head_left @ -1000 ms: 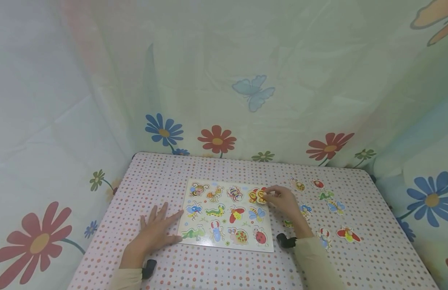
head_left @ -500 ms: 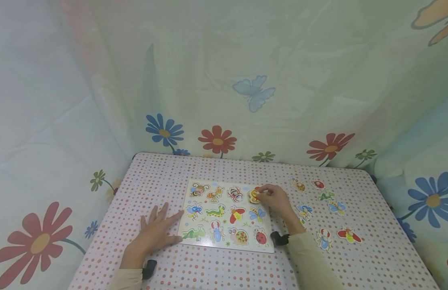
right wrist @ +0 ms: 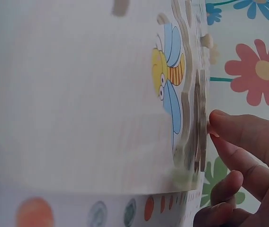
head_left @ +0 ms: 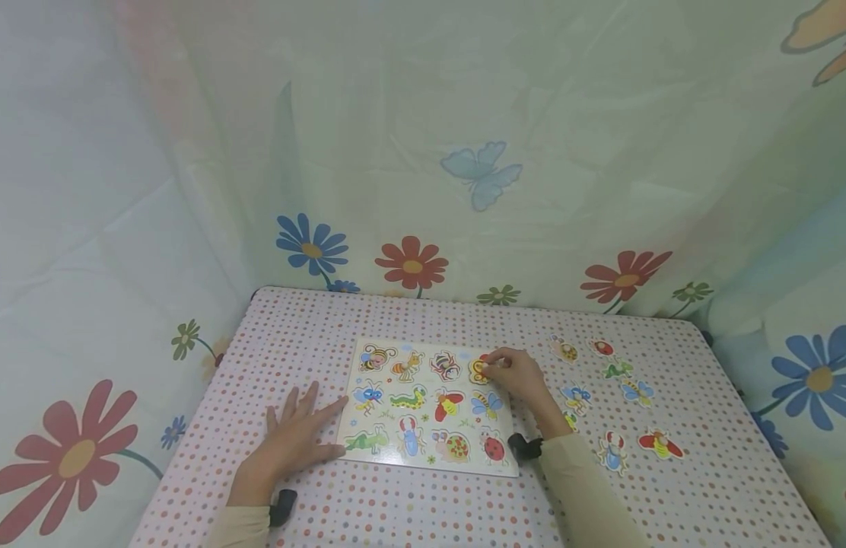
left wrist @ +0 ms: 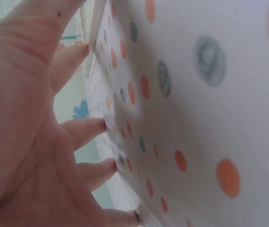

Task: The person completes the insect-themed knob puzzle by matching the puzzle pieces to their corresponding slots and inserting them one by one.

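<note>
A flat puzzle board with printed insects lies on the table. At its top right corner my right hand pinches the small knob of a yellow-and-red butterfly puzzle piece. In the right wrist view, thumb and finger meet at the knob, and the butterfly piece is edge-on, close over the board surface. My left hand is spread flat at the board's left edge, thumb and index fingertip right at that edge. In the left wrist view, the left hand's other fingertips rest on the dotted cloth beside the board edge.
Several loose insect pieces lie right of the board, among them a red-winged bug, a blue beetle, a ladybug and a blue-winged bee. A dotted cloth covers the table. Flower-printed curtains surround it.
My right hand has moved slightly left with the butterfly piece, bringing it over the top right corner picture. For the last half second it has barely moved. The left hand has stayed put.
</note>
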Demonstrator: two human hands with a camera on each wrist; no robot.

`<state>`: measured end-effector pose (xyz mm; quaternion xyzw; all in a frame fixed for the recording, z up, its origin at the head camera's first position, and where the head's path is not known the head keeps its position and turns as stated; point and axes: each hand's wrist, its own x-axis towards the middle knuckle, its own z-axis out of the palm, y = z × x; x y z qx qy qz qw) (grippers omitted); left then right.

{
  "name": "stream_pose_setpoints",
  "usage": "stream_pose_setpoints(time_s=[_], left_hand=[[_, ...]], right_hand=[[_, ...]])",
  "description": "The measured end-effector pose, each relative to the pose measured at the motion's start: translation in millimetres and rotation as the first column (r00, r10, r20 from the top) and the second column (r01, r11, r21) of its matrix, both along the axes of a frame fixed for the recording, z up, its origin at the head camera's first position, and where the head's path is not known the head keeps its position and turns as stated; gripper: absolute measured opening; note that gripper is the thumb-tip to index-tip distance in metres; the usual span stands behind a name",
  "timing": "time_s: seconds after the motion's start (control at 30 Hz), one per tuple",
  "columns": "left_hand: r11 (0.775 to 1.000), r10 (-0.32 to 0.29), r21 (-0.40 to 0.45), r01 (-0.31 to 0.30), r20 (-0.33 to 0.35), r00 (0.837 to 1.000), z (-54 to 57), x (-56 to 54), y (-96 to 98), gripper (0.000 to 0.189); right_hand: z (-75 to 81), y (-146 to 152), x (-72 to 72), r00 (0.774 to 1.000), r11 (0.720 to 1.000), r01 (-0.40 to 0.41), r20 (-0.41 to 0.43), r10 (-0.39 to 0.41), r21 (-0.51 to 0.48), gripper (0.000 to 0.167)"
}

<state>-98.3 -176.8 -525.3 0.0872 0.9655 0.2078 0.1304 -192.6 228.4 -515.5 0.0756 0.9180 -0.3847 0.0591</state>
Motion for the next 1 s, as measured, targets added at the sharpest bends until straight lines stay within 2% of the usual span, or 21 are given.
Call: stream_pose_setpoints(time_s=[1.0], left_hand=[[1.0,0.004,-0.008,-0.004,-0.003,1.0,0.6,-0.3,0.9,0.083]], right_hand=[[-0.4,-1.8,-2.0,1.0,0.999,-0.017,0.023,0.016,0.028,0.023]])
